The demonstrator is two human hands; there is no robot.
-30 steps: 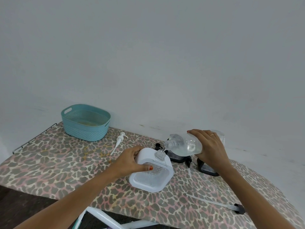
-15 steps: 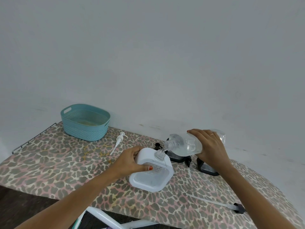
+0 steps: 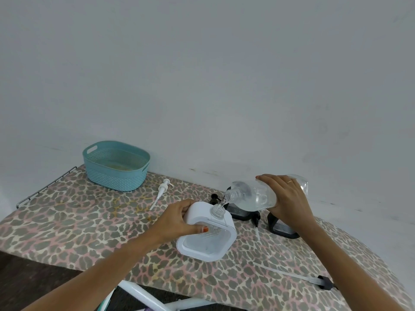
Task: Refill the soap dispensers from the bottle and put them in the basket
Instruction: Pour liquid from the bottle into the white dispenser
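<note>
Your right hand (image 3: 288, 198) gripped the tilted bottle (image 3: 253, 197) | left hand (image 3: 177, 218) gripped the dispenser (image 3: 207, 232) | risk: narrow neck, the soap could spill.

leopard-print board cover (image 3: 67, 221), grey wall (image 3: 202, 75).

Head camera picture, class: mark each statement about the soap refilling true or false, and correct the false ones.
1. The right hand tips the clear bottle over the white dispenser. True.
2. The left hand rests inside the basket. False: it grips the white dispenser.
3. The teal basket holds two dispensers. False: none is in it.
4. A white pump lies loose on the leopard-print cover. True.
</note>
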